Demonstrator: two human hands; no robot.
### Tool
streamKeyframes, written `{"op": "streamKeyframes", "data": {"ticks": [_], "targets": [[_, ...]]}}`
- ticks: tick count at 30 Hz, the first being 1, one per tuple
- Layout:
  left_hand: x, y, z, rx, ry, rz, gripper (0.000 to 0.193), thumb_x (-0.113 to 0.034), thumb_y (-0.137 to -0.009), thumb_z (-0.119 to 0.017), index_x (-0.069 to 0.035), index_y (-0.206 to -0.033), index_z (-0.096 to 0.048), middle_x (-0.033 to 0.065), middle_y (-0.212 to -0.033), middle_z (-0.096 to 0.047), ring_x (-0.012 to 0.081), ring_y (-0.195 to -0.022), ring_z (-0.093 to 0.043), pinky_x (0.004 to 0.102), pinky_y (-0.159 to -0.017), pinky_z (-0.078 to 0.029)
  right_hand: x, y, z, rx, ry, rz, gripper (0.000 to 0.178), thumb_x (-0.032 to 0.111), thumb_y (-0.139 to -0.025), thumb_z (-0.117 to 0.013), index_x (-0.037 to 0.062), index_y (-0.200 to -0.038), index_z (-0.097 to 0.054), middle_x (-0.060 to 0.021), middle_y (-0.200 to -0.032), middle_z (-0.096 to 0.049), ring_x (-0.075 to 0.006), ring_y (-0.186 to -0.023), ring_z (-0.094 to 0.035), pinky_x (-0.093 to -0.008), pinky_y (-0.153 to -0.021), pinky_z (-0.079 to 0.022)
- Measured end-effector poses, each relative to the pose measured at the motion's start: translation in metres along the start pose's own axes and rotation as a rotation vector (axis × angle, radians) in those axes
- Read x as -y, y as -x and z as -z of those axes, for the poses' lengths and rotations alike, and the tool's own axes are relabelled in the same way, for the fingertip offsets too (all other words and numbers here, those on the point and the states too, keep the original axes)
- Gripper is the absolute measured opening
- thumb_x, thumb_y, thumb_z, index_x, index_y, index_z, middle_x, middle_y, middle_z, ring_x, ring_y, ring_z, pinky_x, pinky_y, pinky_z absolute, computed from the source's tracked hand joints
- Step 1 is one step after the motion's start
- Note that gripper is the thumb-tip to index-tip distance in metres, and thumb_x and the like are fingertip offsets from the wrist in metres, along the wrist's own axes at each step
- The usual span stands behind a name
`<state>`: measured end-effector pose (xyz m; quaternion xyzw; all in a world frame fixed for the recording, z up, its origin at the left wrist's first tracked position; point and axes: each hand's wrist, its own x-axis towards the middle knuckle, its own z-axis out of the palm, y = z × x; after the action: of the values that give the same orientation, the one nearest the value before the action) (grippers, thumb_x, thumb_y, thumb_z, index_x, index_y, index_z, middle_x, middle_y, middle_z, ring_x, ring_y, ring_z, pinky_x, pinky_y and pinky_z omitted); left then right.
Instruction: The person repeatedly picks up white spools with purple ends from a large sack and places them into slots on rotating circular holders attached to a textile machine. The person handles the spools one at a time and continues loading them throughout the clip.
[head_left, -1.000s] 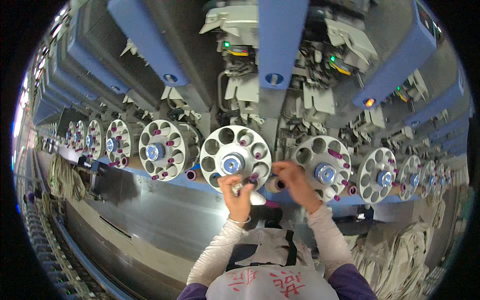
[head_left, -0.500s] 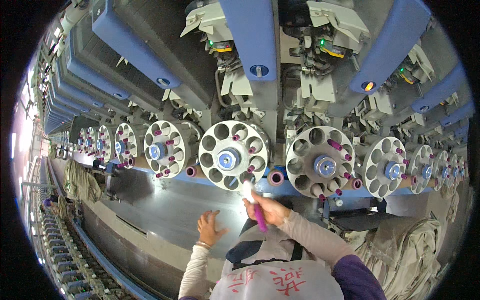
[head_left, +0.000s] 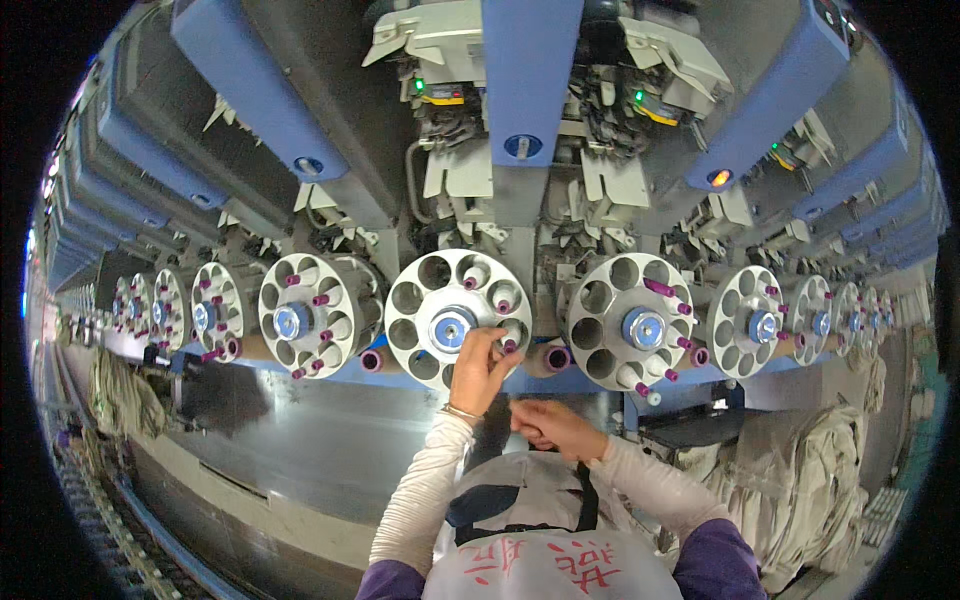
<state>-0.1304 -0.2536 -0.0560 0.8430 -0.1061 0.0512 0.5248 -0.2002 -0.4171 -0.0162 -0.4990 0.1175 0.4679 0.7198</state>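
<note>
Left hand (head_left: 480, 368) raised at frame centre, fingers pinched on purple-tipped bobbin (head_left: 508, 346) in lower-right hole of white round holed magazine wheel (head_left: 457, 305); bobbin axis points into wheel. Right hand (head_left: 552, 428) lower, fingers curled, contents unclear.

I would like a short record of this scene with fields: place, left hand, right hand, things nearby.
place: long row of blue winding machines with round white magazines
left hand: left hand raised to the centre magazine, fingers at a pocket holding a purple-tipped bobbin
right hand: right hand lower, curled in front of the white apron; contents cannot be seen
nearby: next magazine, cloth sacks
</note>
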Motion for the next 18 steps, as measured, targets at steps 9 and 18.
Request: {"op": "streamKeyframes", "data": {"ticks": [9, 18], "targets": [[-0.034, 0.026, 0.056, 0.114, -0.131, -0.241, 0.031, 0.012, -0.076, -0.062, -0.009, -0.096, -0.074, 0.0096, -0.098, -0.057, 0.0225, -0.087, -0.058, 0.0310, -0.073, -0.049, 0.047, -0.016, 0.019, -0.476, 0.445, 0.987, 0.019, 0.025, -0.091, -0.065, 0.0093, -0.099, -0.073, -0.0013, -0.086, -0.064, -0.0148, -0.075, -0.055, -0.0266, -0.071, -0.044], [0.004, 0.060, 0.048, -0.020, 0.028, -0.126, 0.044, 0.007, -0.072, -0.078, -0.005, -0.113, -0.064, 0.0099, -0.113, -0.049, 0.0148, -0.083, -0.059, 0.0261, -0.072, -0.051, 0.046, -0.066, 0.019, -0.271, 0.659, 1.074, 0.010, 0.013, -0.090, -0.062, 0.0039, -0.088, -0.068, -0.0088, -0.102, -0.062, -0.0202, -0.100, -0.056, -0.0323, -0.091, -0.042]]}}
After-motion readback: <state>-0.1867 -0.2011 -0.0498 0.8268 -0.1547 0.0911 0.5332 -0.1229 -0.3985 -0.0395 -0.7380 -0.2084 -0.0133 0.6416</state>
